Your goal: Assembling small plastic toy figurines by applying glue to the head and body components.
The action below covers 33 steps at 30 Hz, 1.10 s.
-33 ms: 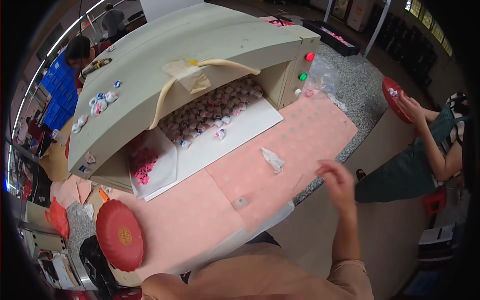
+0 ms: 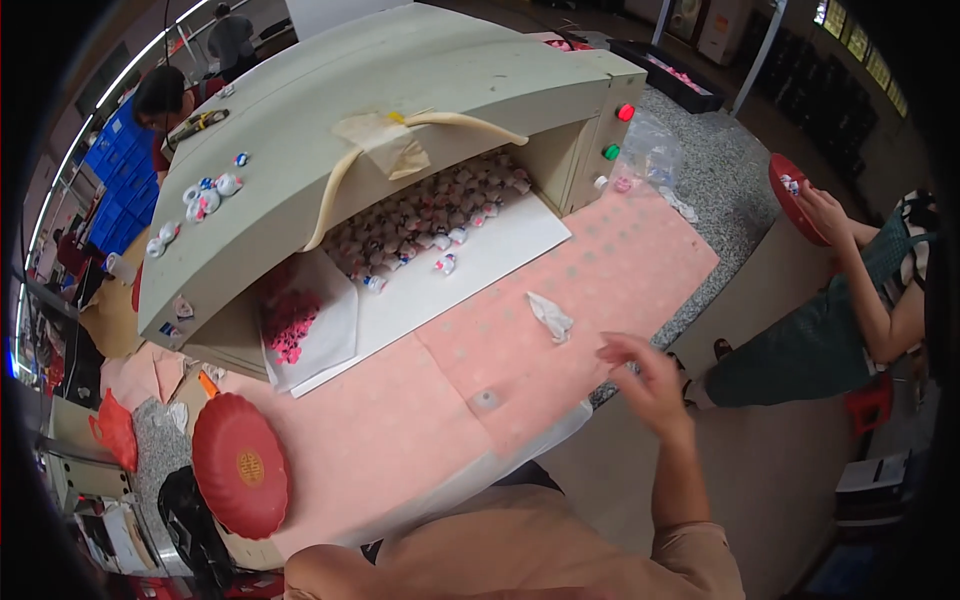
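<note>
My right hand (image 2: 645,385) hovers over the right front edge of a pink-covered worktop (image 2: 380,425). Its fingers are loosely curled and apart, with nothing visible between them. Nearest to it is a crumpled white tissue (image 2: 550,316) lying on the pink sheet, not touched. My left hand is out of view. Beyond the tissue stands a grey arched machine (image 2: 480,75) with an open front. Inside, many small white pieces with coloured marks (image 2: 430,215) are heaped on a white board (image 2: 430,300). Small pink pieces (image 2: 295,325) lie on a white sheet at its left.
A red scalloped tray (image 2: 240,490) rests at the left front. Loose white pieces (image 2: 205,200) sit on the machine's top. At the right, another person in a green apron (image 2: 830,325) holds a red tray (image 2: 790,195). Clear plastic bags (image 2: 650,150) lie beside the machine.
My right hand has moved left, closer to the tissue, and its fingers have spread a little. The view has shifted slightly. Nothing on the worktop has visibly moved.
</note>
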{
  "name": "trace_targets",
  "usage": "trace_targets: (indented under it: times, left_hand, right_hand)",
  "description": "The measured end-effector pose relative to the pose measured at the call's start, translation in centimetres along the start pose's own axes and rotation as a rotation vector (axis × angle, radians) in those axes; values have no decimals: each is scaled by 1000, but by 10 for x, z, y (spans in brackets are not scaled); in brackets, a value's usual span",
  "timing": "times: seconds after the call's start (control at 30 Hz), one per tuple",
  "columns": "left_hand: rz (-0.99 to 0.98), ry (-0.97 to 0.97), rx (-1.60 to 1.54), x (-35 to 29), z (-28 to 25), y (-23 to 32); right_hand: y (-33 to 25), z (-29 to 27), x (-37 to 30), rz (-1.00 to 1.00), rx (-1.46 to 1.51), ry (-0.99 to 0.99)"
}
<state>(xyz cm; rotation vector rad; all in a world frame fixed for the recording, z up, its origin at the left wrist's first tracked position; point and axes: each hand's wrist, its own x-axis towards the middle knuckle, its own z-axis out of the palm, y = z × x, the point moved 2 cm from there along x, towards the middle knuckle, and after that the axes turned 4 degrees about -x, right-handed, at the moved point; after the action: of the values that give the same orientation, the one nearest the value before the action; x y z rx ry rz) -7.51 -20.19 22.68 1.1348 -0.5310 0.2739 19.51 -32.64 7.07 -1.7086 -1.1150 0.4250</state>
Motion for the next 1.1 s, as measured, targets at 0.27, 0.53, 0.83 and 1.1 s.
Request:
trace_targets:
  times: [0.27, 0.53, 0.83, 1.1]
  left_hand:
    - [85, 8, -18, -46, 11, -39]
    - [-432, 606, 861, -66, -139, -131]
    - [-253, 320, 1568, 57, -170, -237]
    - [-410, 858, -223, -8, -166, -216]
  right_hand:
    - [-2, 144, -18, 158, 30, -222]
    - [14, 104, -37, 164, 273, 197]
    - [23, 44, -101, 253, 271, 475]
    - [26, 67, -75, 169, 265, 430]
